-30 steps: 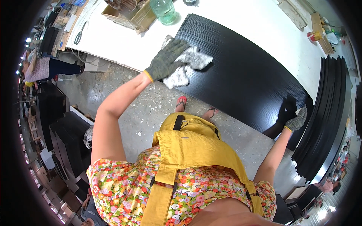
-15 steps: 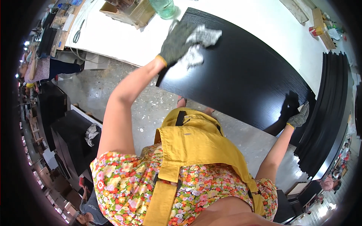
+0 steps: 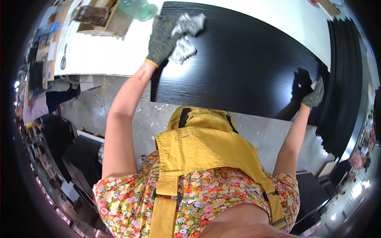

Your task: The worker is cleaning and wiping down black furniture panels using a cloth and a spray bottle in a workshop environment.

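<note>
A long black wood-grained panel [image 3: 238, 59] lies on the white tabletop, its front edge reaching past the table toward my body. My left hand [image 3: 162, 39], in a dark grey-green knit glove with a yellow cuff, presses a crumpled white-and-grey rag [image 3: 189, 24] onto the panel's left end. Over the panel's right end is my right hand [image 3: 314, 95], in a grey knit glove, its fingers curled. A small pale patch shows at its fingertips; what it is cannot be made out. The glossy panel carries a dark shadow beside that hand.
A stack of black strips [image 3: 342, 87] stands right of the panel. Back left are an open cardboard box [image 3: 113, 25], a clear greenish container [image 3: 139, 8] and scissors [image 3: 63, 59]. Black panels [image 3: 81, 156] stand on the floor at left. A person [image 3: 37, 107] is at far left.
The whole view has shifted, and the panel now appears more level and farther left. My left hand and the rag have moved slightly toward the panel's left edge. My right hand stays at the right end.
</note>
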Demonstrator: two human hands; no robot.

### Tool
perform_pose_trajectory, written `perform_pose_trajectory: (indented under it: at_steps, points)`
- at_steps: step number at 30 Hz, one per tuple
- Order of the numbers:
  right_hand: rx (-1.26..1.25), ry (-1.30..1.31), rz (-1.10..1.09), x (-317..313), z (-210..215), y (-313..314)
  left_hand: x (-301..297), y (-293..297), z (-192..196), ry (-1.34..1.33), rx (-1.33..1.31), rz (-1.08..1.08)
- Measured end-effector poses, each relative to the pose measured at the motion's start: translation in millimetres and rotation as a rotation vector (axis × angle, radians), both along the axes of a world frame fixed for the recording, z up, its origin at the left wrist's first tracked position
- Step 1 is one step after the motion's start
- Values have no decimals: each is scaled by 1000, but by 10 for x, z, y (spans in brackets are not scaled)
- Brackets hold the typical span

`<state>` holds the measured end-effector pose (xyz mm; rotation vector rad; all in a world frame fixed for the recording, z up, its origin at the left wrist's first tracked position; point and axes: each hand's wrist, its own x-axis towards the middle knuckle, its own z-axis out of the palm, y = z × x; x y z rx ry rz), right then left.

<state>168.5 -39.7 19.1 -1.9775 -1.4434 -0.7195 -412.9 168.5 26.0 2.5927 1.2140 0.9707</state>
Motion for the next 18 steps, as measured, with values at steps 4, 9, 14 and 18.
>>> perform_pose_trajectory:
  at_steps: [4,9,14,18]
  points:
    - [409,885,-22,-392,186,220,887,69,-73,-40,23,-106]
    - [419,901,-68,-300,157,127,2359,-1167,190,336,-46,-617]
    - [478,970,-8,-327,129,178,2047,-2229,-61,-136,-438,-994]
    - [377,786,-71,-199,125,106,1151,-1752,412,-584,-1285,-885]
